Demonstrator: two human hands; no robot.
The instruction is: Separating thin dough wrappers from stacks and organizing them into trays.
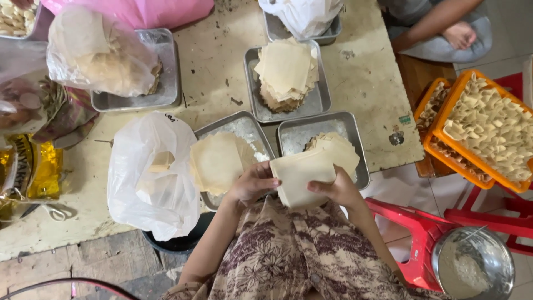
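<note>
Both my hands hold a small stack of pale square dough wrappers [300, 176] just above my lap. My left hand [252, 184] grips its left edge with the thumb on top. My right hand [338, 190] holds the right side, thumb pressed onto the top sheet. Right behind the stack, a metal tray [355, 145] carries a fanned pile of wrappers [337, 149]. To the left, another metal tray [240, 125] holds a pile of rounder wrappers [217, 162].
A farther tray [321, 101] bears a tall wrapper stack. White plastic bags [149, 178] lie left on the worn table [366, 78]. Orange crates [444, 133] of folded dumplings stand right, beside a red stool [416, 228] and a metal flour bowl [472, 265]. Another person's leg [444, 28] rests top right.
</note>
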